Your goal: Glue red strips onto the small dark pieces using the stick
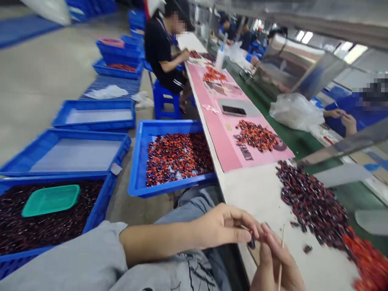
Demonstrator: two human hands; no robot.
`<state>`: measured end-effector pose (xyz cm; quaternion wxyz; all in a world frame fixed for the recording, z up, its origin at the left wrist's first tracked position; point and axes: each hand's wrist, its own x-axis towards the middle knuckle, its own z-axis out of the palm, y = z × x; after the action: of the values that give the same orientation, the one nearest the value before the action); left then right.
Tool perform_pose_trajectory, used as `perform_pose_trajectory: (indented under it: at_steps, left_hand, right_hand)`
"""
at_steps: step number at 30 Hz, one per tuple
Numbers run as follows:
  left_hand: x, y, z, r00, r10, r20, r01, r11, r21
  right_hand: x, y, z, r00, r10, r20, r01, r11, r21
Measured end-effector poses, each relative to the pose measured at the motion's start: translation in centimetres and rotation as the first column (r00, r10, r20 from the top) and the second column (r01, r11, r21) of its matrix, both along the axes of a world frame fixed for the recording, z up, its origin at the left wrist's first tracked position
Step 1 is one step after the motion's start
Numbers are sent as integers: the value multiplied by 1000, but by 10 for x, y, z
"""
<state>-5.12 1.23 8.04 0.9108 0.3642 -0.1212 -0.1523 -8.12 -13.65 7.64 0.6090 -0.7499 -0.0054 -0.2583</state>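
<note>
My left hand [226, 226] reaches in over the table edge with thumb and forefinger pinched on a small, shiny dark piece [251, 241], which shows a touch of red. Its fingertips meet those of my right hand [277, 262], which is closed around a thin wooden stick [281, 256]. What else the right fingertips grip is too small to make out. To the right, a heap of glossy dark red-black pieces [315, 202] lies on the white tabletop [251, 190]. One loose dark piece [307, 249] sits apart from it, and a bright red-orange pile [368, 258] adjoins the heap.
A pink mat [215, 141] carries a mixed red-black pile [257, 135] and a phone [234, 110]. Left of the table stands a blue tray [133, 178] of pieces. More blue trays line the floor, one holding a green basket [51, 200]. A co-worker [163, 48] sits farther along.
</note>
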Motion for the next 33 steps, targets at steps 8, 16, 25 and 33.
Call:
perform_pose_trajectory:
  at_steps: [8,16,25,33]
  left_hand:
    - [-22,-7,13,977,201,67,-205,977,60]
    - [-29,-8,15,828,381,413,-517,803,296]
    - [-31,-20,12,821,399,408,-547,753,365]
    - [-39,-31,10,847,409,340,-519,775,361]
  right_hand:
    - [-9,-2,14,956,273,-103,-179,826,534]
    - [-20,3,4,989,147,8,-141,924,355]
    - [-21,-4,-4,963,130,238,-74,971,-228]
    - [-25,-16,-8,947,110,301,20,917,-399]
